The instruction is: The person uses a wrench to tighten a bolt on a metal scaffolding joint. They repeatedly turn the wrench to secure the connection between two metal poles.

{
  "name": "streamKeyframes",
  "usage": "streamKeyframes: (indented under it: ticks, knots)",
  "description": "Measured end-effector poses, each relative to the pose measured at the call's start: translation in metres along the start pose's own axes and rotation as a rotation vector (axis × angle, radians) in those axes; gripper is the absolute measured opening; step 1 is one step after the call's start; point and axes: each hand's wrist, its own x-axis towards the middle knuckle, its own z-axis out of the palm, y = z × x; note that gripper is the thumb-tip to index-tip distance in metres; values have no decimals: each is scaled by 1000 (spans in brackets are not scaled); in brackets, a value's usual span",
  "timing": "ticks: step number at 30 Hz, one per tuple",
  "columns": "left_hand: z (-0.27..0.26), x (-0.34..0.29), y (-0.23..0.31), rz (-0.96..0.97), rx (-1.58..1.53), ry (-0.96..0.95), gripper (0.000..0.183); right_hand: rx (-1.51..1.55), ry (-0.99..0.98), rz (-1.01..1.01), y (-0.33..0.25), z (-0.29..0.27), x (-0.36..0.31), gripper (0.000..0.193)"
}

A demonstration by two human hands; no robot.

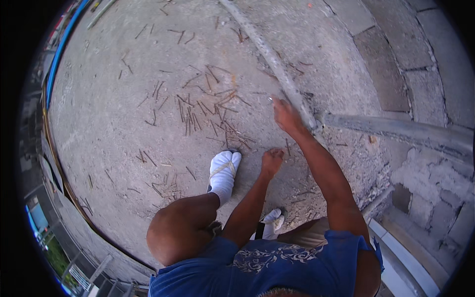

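Note:
My right hand is closed beside a pale bar lying on the ground. A small shiny bit shows at its fingertips, too small to name. Closer to my body, my left hand is curled shut above the concrete; whatever it may hold is hidden. One thin rusty rod, like a nail, lies just right of the left hand. To the left of both hands spreads a loose pile of rusty nails, with smaller groups scattered around it.
The pale bar runs up from a grey pipe on the right. Concrete blocks border that side. My foot in a white sock and sandal stands below the nail pile. A blue pipe edges the far left.

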Motion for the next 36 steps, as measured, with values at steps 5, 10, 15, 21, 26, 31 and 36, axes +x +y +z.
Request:
streamKeyframes:
  ticks: [5, 10, 15, 21, 26, 31, 36]
  knots:
    - [-4, -1, -10, 6, -125, -89, 25, -218, -152, 159, -22, 17, -5, 29]
    - [5, -2, -18, 6, -937, -20, 26, -3, -137, 68, -77, 27, -50, 31]
    - [18, 2, 29, 307, 176, -169, 34, 273, 379, 117, -116, -46, -108, 34]
    - [47, -7, 96, 521, 279, -171, 33, 491, 464, 552, -77, -132, -200, 34]
    - [53, 1, 94, 699, 483, -101, 33, 905, 597, 803, -49, -125, -241, 27]
    - [52, 9, 88, 777, 562, -91, 32, 999, 543, 755, -54, -117, -253, 19]
    - [57, 12, 92, 748, 560, -90, 31, 985, 512, 759, -53, -120, -258, 17]
